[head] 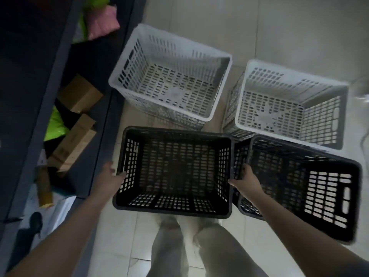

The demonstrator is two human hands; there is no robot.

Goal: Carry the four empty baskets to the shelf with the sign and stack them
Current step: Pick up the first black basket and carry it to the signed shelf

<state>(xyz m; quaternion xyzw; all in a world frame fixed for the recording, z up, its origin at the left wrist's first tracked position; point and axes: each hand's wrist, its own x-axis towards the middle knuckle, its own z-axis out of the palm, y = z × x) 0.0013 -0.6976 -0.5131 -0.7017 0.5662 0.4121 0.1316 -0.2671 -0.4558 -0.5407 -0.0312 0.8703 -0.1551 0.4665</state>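
Four empty slotted baskets stand on the tiled floor. Nearest me is a black basket (173, 170), with a second black basket (303, 186) to its right. Behind them are a white basket (169, 76) on the left and another white basket (289, 104) on the right. My left hand (110, 175) grips the left rim of the near black basket. My right hand (246, 179) holds its right rim, in the gap between the two black baskets. I cannot tell whether the basket is lifted off the floor.
A dark shelf unit (60, 108) runs along the left, holding cardboard boxes (79, 96), green and pink bags (101, 23) and papers. My legs (199, 252) are right below the near basket. Open floor tiles (279, 27) lie beyond the white baskets.
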